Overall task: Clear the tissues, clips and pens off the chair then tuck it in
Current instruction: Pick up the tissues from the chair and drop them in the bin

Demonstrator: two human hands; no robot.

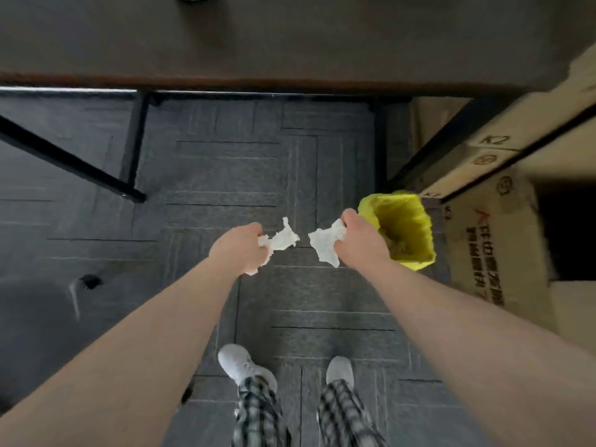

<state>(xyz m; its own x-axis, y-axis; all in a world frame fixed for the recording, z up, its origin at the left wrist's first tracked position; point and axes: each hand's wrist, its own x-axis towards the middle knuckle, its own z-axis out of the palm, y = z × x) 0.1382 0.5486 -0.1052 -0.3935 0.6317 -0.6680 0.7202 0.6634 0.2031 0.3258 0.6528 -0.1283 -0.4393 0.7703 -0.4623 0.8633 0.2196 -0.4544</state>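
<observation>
Head view: the left hand (pixel 240 245) is fisted around a crumpled white tissue (pixel 283 238); the right hand (pixel 361 240) likewise grips a second tissue (pixel 325 241). Both hang over carpet, the right hand just beside a yellow-lined bin (pixel 409 221) below the desk (pixel 258 43).

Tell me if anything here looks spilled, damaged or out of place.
Nothing looks spilled or broken. Each hand, left and right, holds a crumpled white tissue over the grey carpet, beside the yellow-lined bin, not yet over it.
</observation>
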